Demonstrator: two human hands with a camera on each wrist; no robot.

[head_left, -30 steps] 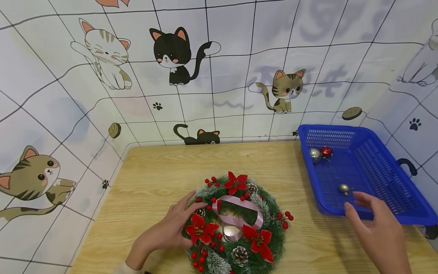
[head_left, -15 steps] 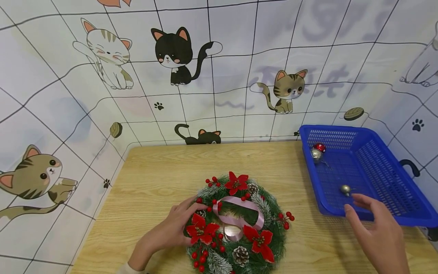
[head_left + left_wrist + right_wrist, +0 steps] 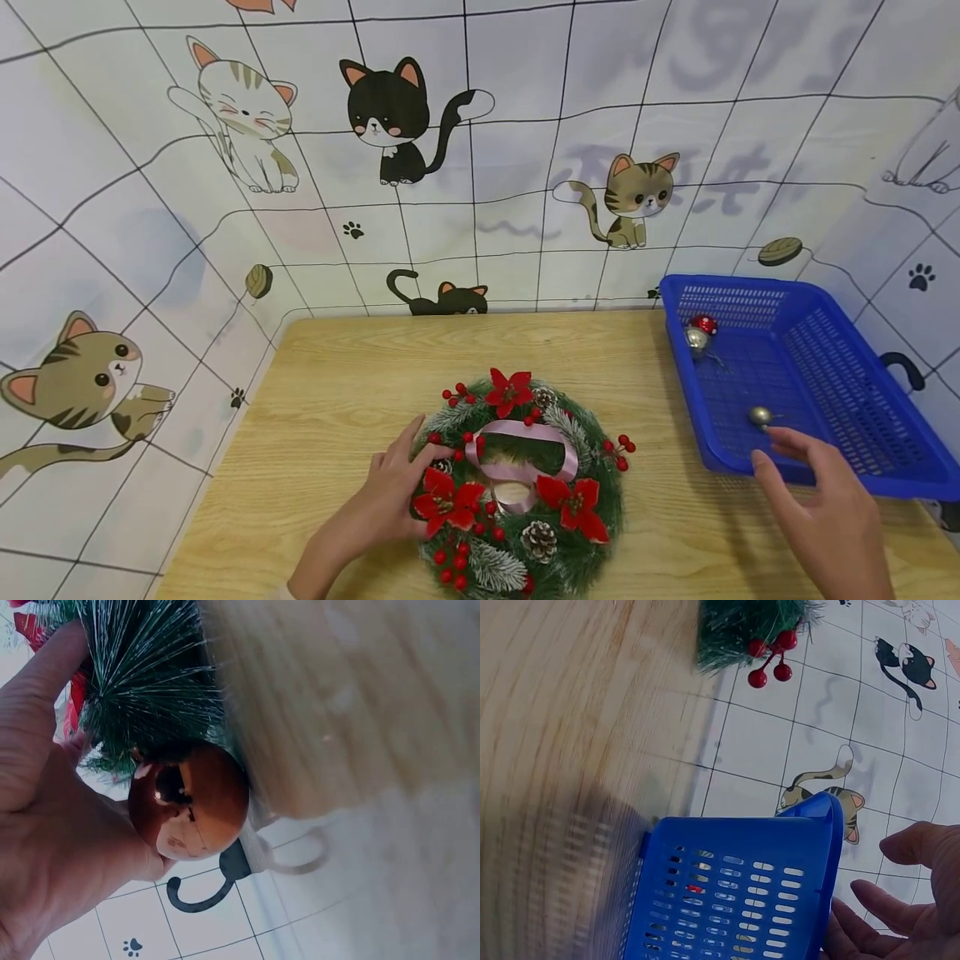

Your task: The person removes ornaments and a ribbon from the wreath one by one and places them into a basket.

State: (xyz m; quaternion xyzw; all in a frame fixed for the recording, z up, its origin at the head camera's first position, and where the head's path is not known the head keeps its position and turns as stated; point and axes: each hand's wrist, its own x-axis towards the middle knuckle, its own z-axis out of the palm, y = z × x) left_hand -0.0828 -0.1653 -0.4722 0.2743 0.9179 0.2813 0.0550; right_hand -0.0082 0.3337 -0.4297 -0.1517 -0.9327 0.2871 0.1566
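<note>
My left hand (image 3: 390, 492) grips the left side of a green Christmas wreath (image 3: 592, 550), fingers over its top and thumb low at the outer edge. The wreath carries red poinsettias (image 3: 573, 507), frosted sprigs, a pine cone (image 3: 539, 542) and red berries (image 3: 619, 452). A pink ribbon (image 3: 566, 454) loops over its centre. In the left wrist view, a shiny copper ball (image 3: 187, 799) sits below the greenery, against the thumb side of my hand. My right hand (image 3: 832, 508) hovers with loosely bent fingers at the near rim of a blue basket (image 3: 697, 421), holding nothing.
Inside the basket lie a small gold bauble (image 3: 760, 415), a silver bauble (image 3: 697, 340) and a red one with white dots (image 3: 703, 324). A black hook (image 3: 902, 371) shows at its right. The wooden tabletop (image 3: 322, 392) meets a cat-print wall sheet (image 3: 517, 208).
The wreath has turned and tipped slightly in my left hand, its right-hand berries shifting up and left. In the basket, the red bauble has rolled to behind the silver one. My right hand stays in place.
</note>
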